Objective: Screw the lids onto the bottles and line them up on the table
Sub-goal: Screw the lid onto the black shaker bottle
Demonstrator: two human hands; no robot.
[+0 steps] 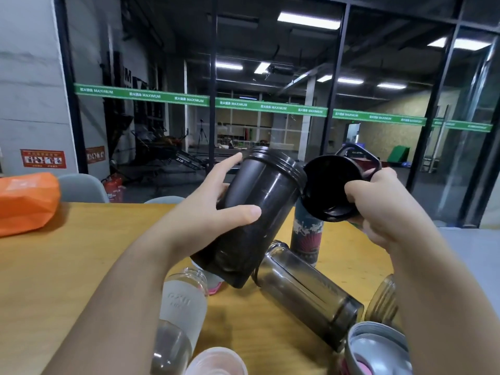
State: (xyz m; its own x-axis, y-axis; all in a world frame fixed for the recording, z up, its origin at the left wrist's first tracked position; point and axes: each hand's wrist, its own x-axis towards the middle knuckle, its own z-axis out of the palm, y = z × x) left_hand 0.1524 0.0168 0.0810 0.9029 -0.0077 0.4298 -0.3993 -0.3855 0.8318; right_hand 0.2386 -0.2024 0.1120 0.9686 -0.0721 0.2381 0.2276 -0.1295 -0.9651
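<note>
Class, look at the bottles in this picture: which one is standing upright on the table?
The patterned bottle with the teal, white and red print, behind the others. The smoky grey bottle and the white-sleeved clear bottle lie on their sides; the black bottle is held tilted.

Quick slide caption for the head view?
Left hand holds black bottle; right hand brings black lid to its mouth.

- Ceiling panels (308, 20) are glowing white behind the glass wall (270, 77), leaving that room dim.
- Soft shadows are falling on the table (81, 266).
- Wide-angle distortion is bending edges; near objects are blurring.
</note>
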